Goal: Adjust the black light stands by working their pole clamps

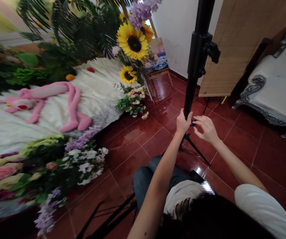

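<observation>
While steadying, left hand (183, 123): gripping tall black metal pole (190, 93).
Right hand (207, 128): half-open, maybe turning small black knob (193, 123).
Knob: likely needing pinching next.

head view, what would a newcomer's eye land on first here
Probably the big yellow sunflower near top centre, then the pink plush toy sprawled on the white furry cover at left. The tall black pole right of centre also stands out, with the left hand gripping it and the right hand close beside it.
</observation>
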`<action>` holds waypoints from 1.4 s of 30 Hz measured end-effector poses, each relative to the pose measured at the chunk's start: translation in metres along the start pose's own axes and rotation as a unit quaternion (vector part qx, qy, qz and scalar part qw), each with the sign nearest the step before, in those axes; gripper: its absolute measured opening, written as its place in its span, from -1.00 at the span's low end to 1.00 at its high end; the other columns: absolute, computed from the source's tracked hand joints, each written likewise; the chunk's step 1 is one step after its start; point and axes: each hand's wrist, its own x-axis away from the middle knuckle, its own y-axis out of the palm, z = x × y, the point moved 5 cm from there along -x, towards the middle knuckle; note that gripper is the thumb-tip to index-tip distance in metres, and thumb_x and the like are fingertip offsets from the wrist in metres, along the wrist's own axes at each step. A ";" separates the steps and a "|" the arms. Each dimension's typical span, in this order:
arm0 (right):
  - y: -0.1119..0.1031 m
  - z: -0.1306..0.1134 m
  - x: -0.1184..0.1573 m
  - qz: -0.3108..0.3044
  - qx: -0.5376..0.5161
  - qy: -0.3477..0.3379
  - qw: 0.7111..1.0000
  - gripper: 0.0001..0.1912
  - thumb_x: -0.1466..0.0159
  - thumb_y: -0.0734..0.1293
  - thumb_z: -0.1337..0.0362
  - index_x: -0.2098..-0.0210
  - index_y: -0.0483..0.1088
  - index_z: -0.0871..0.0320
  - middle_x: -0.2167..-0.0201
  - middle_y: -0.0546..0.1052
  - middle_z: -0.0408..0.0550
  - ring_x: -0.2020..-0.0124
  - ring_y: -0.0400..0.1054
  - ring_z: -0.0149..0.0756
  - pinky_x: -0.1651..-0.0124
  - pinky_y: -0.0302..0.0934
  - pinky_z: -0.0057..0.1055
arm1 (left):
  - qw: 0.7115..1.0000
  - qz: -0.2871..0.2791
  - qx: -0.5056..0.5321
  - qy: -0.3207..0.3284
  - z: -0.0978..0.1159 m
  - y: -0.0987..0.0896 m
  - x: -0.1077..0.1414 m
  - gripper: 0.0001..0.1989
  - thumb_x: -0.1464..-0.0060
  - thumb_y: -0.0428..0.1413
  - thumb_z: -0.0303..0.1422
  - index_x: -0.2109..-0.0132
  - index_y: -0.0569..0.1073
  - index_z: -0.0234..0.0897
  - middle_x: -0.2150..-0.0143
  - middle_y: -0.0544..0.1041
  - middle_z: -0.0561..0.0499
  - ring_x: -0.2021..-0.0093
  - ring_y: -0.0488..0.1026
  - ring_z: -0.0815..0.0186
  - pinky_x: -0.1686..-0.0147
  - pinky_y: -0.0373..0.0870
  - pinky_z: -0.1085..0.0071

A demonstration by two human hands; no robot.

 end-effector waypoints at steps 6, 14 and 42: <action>0.024 0.011 0.022 0.005 -0.120 0.207 0.971 -0.68 -0.34 0.33 0.09 0.00 0.38 0.12 0.07 0.59 0.11 0.01 0.50 -0.10 -0.12 0.36 -0.08 | 1.000 0.002 0.001 0.003 0.002 0.000 0.000 -0.50 -0.20 -0.02 0.14 0.13 0.36 -0.25 0.41 0.49 -0.01 0.42 0.48 0.31 0.34 0.35 0.41; 0.061 0.023 0.022 0.086 -0.484 0.567 0.661 -0.82 -0.28 0.34 0.20 0.18 0.26 0.09 0.62 0.46 -0.24 0.59 0.42 -0.41 0.51 0.29 -0.55 | 1.000 -0.025 0.003 -0.018 0.006 -0.001 0.000 -0.51 -0.21 -0.02 0.12 0.12 0.35 -0.24 0.40 0.49 0.00 0.42 0.47 0.32 0.35 0.32 0.42; 0.057 0.027 0.020 -0.012 -0.353 0.469 0.810 -0.30 -0.27 0.19 -0.26 0.70 0.38 0.17 0.85 0.24 -0.14 0.77 0.05 -0.46 0.56 -0.01 -0.42 | 0.994 -0.088 0.046 -0.040 0.024 -0.006 0.006 -0.56 -0.24 0.00 0.06 0.09 0.31 -0.26 0.40 0.49 0.04 0.45 0.49 0.39 0.37 0.39 0.44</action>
